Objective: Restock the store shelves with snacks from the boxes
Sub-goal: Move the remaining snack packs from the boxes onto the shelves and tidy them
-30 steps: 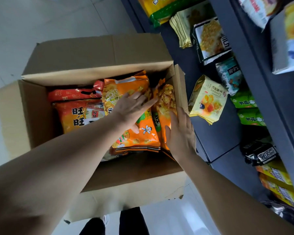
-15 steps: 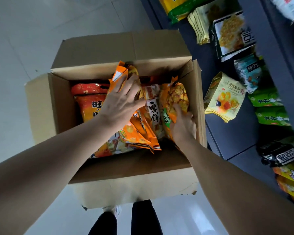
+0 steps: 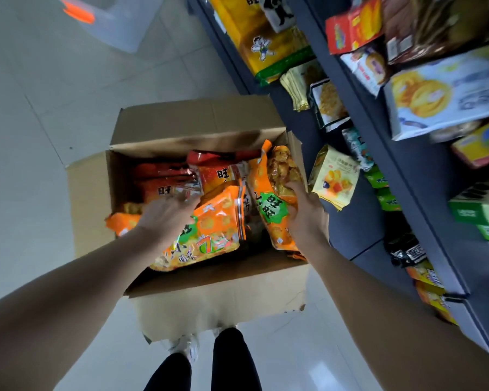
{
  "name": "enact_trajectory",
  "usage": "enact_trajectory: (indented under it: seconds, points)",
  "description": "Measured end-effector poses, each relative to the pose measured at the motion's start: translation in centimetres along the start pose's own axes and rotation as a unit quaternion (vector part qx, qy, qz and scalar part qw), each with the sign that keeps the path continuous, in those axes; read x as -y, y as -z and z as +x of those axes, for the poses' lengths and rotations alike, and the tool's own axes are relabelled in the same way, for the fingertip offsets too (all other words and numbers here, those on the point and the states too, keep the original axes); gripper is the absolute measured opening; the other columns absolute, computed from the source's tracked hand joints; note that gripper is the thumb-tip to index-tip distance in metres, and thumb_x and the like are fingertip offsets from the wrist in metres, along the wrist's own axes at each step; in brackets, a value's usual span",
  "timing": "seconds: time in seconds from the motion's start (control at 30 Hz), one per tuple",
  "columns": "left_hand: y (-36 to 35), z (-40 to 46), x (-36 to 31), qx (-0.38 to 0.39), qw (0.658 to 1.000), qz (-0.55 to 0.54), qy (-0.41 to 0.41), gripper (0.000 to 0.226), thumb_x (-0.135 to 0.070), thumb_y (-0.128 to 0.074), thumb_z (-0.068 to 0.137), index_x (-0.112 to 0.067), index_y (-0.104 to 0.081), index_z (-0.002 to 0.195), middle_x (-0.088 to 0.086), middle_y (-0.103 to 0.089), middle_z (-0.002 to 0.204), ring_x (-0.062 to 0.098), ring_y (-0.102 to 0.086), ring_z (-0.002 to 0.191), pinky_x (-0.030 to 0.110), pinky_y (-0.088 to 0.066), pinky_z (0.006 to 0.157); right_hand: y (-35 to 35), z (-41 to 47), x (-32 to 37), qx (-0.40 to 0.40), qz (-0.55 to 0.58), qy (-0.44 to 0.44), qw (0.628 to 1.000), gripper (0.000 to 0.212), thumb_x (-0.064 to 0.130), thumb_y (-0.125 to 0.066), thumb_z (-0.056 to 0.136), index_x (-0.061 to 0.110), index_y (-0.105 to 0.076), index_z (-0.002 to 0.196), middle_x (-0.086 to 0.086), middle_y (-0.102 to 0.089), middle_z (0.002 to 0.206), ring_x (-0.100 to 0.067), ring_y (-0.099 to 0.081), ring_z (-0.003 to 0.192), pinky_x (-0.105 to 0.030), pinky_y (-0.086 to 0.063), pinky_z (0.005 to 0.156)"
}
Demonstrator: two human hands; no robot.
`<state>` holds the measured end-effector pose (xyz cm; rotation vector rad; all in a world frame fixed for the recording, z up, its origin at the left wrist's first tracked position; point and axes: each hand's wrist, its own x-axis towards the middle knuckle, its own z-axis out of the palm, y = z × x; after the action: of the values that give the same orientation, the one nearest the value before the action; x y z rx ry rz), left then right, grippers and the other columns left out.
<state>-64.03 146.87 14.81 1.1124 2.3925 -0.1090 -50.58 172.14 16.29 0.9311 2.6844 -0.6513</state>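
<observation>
An open cardboard box (image 3: 96, 193) stands on the floor, filled with orange and red snack bags. My left hand (image 3: 167, 215) grips an orange snack bag (image 3: 212, 235) lying tilted at the front of the box. My right hand (image 3: 305, 218) holds a second orange bag with a green label (image 3: 277, 182), standing upright against the box's right wall. Red bags (image 3: 164, 179) lie behind them at the back.
A dark shelf unit (image 3: 350, 88) runs along the right, stocked with yellow, green and black snack packs. A yellow pack (image 3: 333, 176) leans on the lowest shelf beside the box. A translucent bin (image 3: 108, 21) stands far left on the tiled floor. My legs are below the box.
The camera has pulled back and up, showing more shelves. My left hand shifted toward the front-left onto a flatter orange bag. My right hand now clasps the upright bag at the box's right.
</observation>
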Motion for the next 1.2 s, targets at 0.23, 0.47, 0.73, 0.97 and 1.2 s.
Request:
enact_trajectory:
  seconds: [0.23, 0.47, 0.73, 0.97, 1.2]
  points:
    - [7.1, -7.9, -0.3, -0.08, 0.991, -0.073, 0.082, 0.057, -0.033, -0.079, 0.08, -0.004, -0.052, 0.121, 0.016, -0.068, 0.096, 0.034, -0.068, 0.082, 0.042, -0.055, 0.068, 8.4, -5.7, 3.7, -0.063, 0.018, 0.0, 0.998, 0.052, 0.0, -0.06, 0.094, 0.027, -0.056, 0.138, -0.013, -0.06, 0.118, -0.034, -0.06, 0.103, -0.042, -0.05, 0.08]
    - [18.9, -15.0, -2.8, -0.175, 0.976, -0.116, 0.055, 0.081, -0.029, -0.069, 0.089, -0.025, -0.022, 0.155, 0.017, -0.063, 0.1, 0.031, -0.064, 0.079, 0.042, -0.054, 0.068, 18.7, -13.0, 8.1, -0.128, 0.039, 0.012, 0.991, 0.049, -0.003, -0.062, 0.091, 0.019, -0.054, 0.134, -0.015, -0.063, 0.105, -0.036, -0.06, 0.091, -0.034, -0.04, 0.067]
    - [32.0, -20.7, -6.6, -0.252, 0.963, -0.091, 0.0, 0.067, -0.033, -0.064, 0.091, -0.027, -0.034, 0.151, 0.012, -0.068, 0.097, 0.029, -0.065, 0.076, 0.039, -0.053, 0.066, 32.3, -20.2, 10.9, -0.196, 0.046, 0.016, 0.979, 0.038, 0.003, -0.062, 0.091, 0.021, -0.054, 0.123, -0.01, -0.068, 0.099, -0.034, -0.063, 0.09, -0.039, -0.048, 0.072]
    - [42.4, -24.1, -10.5, -0.356, 0.928, -0.087, -0.066, 0.06, -0.025, -0.067, 0.091, -0.033, -0.042, 0.145, 0.015, -0.068, 0.095, 0.038, -0.064, 0.087, 0.044, -0.052, 0.072, 44.3, -26.8, 11.2, -0.276, 0.006, -0.003, 0.961, 0.032, 0.004, -0.058, 0.087, 0.026, -0.058, 0.111, -0.001, -0.066, 0.088, -0.03, -0.059, 0.082, -0.034, -0.036, 0.067]
    - [53.6, -26.5, -17.6, -0.431, 0.892, -0.047, -0.127, 0.055, -0.025, -0.057, 0.099, -0.04, -0.035, 0.148, 0.015, -0.064, 0.101, 0.035, -0.057, 0.098, 0.04, -0.042, 0.069, 57.2, -34.7, 10.3, -0.331, -0.013, 0.002, 0.944, 0.035, 0.004, -0.064, 0.087, 0.027, -0.059, 0.113, 0.008, -0.065, 0.094, -0.021, -0.058, 0.082, -0.032, -0.043, 0.072]
